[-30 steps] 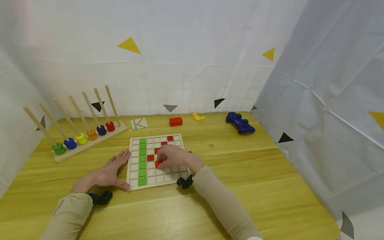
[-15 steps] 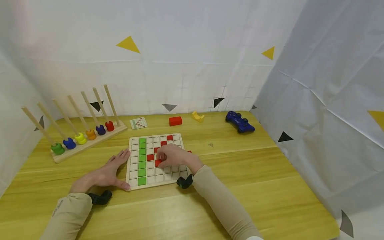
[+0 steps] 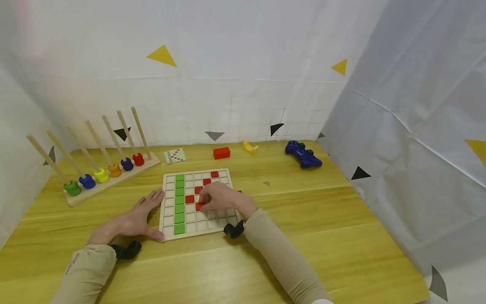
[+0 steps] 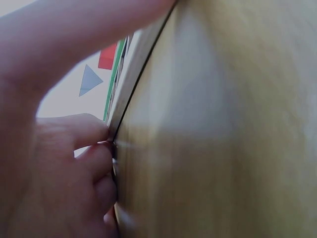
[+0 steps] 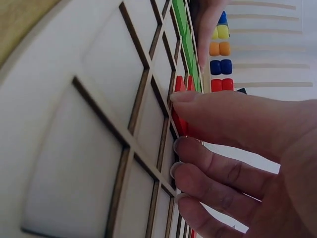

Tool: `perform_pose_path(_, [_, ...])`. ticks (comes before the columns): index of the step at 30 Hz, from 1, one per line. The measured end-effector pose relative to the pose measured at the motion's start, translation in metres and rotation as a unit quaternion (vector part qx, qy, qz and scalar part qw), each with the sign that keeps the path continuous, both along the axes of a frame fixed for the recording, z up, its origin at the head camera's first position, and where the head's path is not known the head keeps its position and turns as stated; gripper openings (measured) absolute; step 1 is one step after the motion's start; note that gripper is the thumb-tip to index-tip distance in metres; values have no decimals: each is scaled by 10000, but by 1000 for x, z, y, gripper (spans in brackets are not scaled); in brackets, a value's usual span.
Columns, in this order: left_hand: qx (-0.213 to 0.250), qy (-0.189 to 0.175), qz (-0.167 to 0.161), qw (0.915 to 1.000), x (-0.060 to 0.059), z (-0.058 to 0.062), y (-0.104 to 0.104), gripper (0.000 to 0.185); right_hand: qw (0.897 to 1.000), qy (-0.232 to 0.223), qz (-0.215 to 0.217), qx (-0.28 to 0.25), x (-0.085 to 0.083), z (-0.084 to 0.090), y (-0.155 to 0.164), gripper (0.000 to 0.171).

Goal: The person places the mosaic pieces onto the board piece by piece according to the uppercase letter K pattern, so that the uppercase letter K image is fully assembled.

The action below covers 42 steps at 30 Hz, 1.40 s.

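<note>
A square wooden grid board [image 3: 190,218] lies on the table. One column holds a line of green tiles [image 3: 179,208], and several red tiles [image 3: 190,199] run diagonally across other cells. My right hand [image 3: 221,196] is over the middle of the board, pinching a red tile [image 3: 199,206] low over a cell with thumb and finger; up close in the right wrist view, the thumb [image 5: 213,111] lies against it. Flat beside the board's left edge rests my left hand [image 3: 134,219], fingers spread, thumb at the near corner. My right hand hides some cells.
A wooden peg stand [image 3: 114,179] with coloured beads stands back left. Along the far edge lie a small pattern card [image 3: 175,156], a red block [image 3: 222,153], a yellow curved piece [image 3: 250,147] and a blue game controller [image 3: 303,155]. White sheeting rises behind the table.
</note>
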<state>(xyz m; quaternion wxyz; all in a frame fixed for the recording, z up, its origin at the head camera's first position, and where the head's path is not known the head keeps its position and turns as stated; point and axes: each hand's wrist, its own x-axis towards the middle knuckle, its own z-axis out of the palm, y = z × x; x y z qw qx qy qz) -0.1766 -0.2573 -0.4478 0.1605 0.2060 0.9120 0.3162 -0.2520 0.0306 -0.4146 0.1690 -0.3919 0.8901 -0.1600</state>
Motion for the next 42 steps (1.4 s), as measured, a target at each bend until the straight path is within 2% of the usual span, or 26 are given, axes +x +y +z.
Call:
perform_pose_path(21, [-65,-9,37,10000,1,1,-2,135,10000,-9,-82,24,-1,-1,-3,11])
perform_pose_path(27, [-90,-32,7,10000,2,1,0,133,9997,233,-2,-46,4,5,1,30])
perform_pose_path(30, [-100,-44,19,9999,1,1,1,134,9992,327,38,-231,4,11,9,37])
perform_pose_path(37, [-84,-75,62,9999,1,1,1,135,9969,109,-50,-773,-3,26,41,29])
perform_pose_path(42, [-96,-45,48,9999,1,1,0,134,9958,-46,-278,-868,-10,31,70,27])
